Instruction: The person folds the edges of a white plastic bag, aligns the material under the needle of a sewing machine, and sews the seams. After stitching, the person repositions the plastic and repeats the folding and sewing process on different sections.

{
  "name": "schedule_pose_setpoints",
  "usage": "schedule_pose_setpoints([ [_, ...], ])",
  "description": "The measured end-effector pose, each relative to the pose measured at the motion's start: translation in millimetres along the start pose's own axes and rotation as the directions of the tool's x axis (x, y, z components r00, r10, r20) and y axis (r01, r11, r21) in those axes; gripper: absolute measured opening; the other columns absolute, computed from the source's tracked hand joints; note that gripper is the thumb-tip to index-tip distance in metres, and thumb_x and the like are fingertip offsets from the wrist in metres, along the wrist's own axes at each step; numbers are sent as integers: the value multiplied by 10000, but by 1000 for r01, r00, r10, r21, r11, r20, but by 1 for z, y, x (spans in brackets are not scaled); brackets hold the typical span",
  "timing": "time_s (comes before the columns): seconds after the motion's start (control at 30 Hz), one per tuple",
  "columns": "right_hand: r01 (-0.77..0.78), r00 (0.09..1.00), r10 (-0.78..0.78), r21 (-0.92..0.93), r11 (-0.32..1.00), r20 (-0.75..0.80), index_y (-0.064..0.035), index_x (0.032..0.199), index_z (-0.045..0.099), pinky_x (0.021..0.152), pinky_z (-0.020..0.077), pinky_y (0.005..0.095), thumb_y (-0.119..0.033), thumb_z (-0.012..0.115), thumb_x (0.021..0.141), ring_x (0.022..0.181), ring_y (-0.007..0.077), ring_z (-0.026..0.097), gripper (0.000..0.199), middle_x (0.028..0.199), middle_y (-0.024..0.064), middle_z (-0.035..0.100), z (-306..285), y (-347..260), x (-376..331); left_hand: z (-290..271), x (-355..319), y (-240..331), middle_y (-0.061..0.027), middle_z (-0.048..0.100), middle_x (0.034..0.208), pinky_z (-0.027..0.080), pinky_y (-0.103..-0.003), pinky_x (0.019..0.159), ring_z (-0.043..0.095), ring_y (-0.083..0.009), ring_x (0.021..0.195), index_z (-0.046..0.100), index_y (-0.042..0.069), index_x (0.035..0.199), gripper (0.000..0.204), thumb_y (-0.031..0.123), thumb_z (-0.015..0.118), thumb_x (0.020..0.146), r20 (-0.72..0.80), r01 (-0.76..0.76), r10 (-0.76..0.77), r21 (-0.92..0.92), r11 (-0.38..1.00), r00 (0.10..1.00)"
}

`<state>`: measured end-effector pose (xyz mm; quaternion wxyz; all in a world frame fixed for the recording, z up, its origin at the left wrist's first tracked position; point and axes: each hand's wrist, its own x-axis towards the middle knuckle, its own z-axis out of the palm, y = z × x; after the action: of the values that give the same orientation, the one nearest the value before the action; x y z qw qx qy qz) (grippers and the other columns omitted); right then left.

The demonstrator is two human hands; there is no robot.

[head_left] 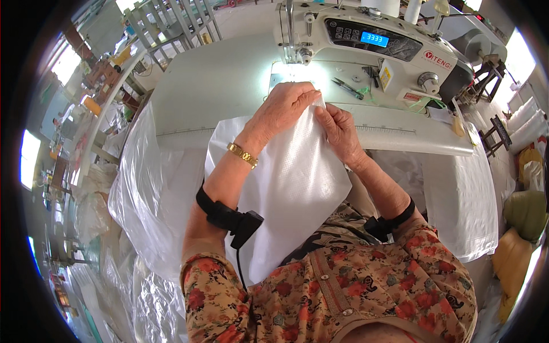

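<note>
A white woven plastic sheet (286,183) hangs from the front of the sewing table down over my lap. My left hand (283,108), with a gold watch (242,155) on its wrist, is closed on the sheet's upper edge, fingers bent over it. Just to its right, my right hand (341,132) pinches the same edge between thumb and fingers. Both hands are in front of the lit needle area of a white sewing machine (394,48). My left hand partly hides the spot under the needle.
Thread snips (347,88) lie on the sewing table (220,77) right of the needle. A ruler strip (383,130) runs along its front edge. Clear plastic (143,188) drapes at the left, and stacked white sheets (460,200) hang at the right. A metal rack (171,26) stands behind.
</note>
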<state>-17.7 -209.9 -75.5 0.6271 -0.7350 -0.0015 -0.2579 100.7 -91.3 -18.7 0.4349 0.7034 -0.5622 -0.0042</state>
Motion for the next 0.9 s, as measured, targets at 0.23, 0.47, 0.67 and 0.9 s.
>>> schedule_pose_setpoints([
  [0.23,152,958,-263,-579,801,-112,28,769,505,503,370,363,-145,527,951,488,247,403,252,578,133,508,13,8,12,-6,-2,-22,-69,371,531,330,-317,507,355,-93,538,519,-71,708,433,306,583,912,113,279,-266,-122,952,957],
  [0.47,181,976,-193,-880,438,104,82,1299,419,537,492,408,-61,530,860,537,310,621,474,582,153,595,26,10,11,-17,-5,-26,17,531,727,327,-219,521,401,-62,575,660,31,1025,381,373,631,862,154,575,-554,-255,777,818],
  [0.67,202,977,22,-947,248,214,115,1392,253,561,490,413,-36,508,830,555,298,616,635,633,136,612,22,12,28,-19,8,-30,-46,604,897,415,-229,702,496,-99,747,644,54,1072,380,356,627,841,144,659,-643,-182,730,752],
  [0.9,186,975,87,-966,179,204,150,1364,282,560,504,377,-15,548,758,574,269,640,682,624,127,617,20,14,40,3,40,-76,-116,618,853,461,-341,717,572,-206,765,631,36,958,256,261,555,862,182,536,-527,-6,844,830],
])
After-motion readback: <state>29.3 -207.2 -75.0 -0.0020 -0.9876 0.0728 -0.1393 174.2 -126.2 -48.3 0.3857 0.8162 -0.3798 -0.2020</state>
